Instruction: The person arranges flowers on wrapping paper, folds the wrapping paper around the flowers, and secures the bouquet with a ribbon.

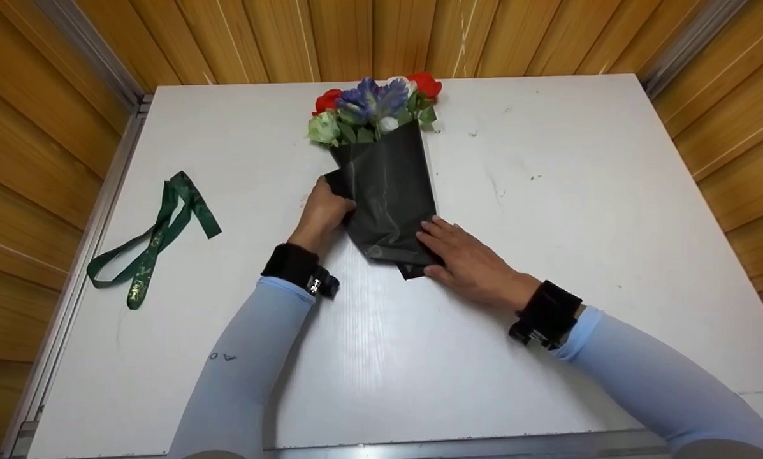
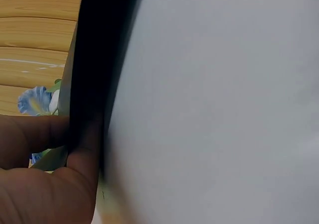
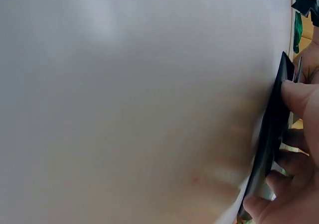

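A bouquet of red, blue-purple, white and pale green flowers (image 1: 371, 105) lies on the white table, its lower part wrapped in black paper (image 1: 387, 191). At the wrap's left edge, my left hand (image 1: 320, 213) pinches a flap of the paper; the left wrist view shows thumb and finger on either side of the dark sheet (image 2: 97, 50). My right hand (image 1: 470, 261) rests on the lower right edge of the wrap with its fingers fairly straight. Up close in the right wrist view, thumb and fingertips touch the folded paper edge (image 3: 271, 127). The stems are hidden inside the wrap.
A dark green ribbon (image 1: 155, 245) with gold print lies loosely looped on the left of the table (image 1: 579, 191). Wooden plank walls (image 1: 368, 38) stand behind and at both sides. A metal rail runs along the table's left edge.
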The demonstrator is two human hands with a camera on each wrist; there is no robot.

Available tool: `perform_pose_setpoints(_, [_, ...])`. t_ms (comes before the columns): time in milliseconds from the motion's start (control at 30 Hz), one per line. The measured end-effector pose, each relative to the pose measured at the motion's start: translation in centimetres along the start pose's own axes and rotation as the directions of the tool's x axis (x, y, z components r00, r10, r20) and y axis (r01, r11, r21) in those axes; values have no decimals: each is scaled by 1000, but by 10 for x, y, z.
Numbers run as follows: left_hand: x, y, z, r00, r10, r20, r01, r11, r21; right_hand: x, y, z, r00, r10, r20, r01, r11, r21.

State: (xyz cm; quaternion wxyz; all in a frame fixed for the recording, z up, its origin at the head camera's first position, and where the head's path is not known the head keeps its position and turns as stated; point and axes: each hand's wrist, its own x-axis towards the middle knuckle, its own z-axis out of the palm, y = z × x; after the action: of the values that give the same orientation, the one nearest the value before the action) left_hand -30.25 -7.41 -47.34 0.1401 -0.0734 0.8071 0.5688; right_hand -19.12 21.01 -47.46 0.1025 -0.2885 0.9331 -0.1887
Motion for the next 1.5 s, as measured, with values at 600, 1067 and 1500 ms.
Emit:
perform_pose_setpoints(600, [-4, 5, -5, 999, 35, 29, -39, 990, 137, 11, 3, -9, 993, 111, -49, -94, 959, 267])
perform_pose_setpoints(1067, [-6, 3, -18, 998, -1, 63, -6, 994, 106, 25, 1, -5, 987, 108, -121, -83, 977, 196])
perform_pose_setpoints(1500, [-57, 18, 34, 820, 570, 63, -381, 459, 803, 24, 7, -9, 995, 75, -61, -62, 979, 195])
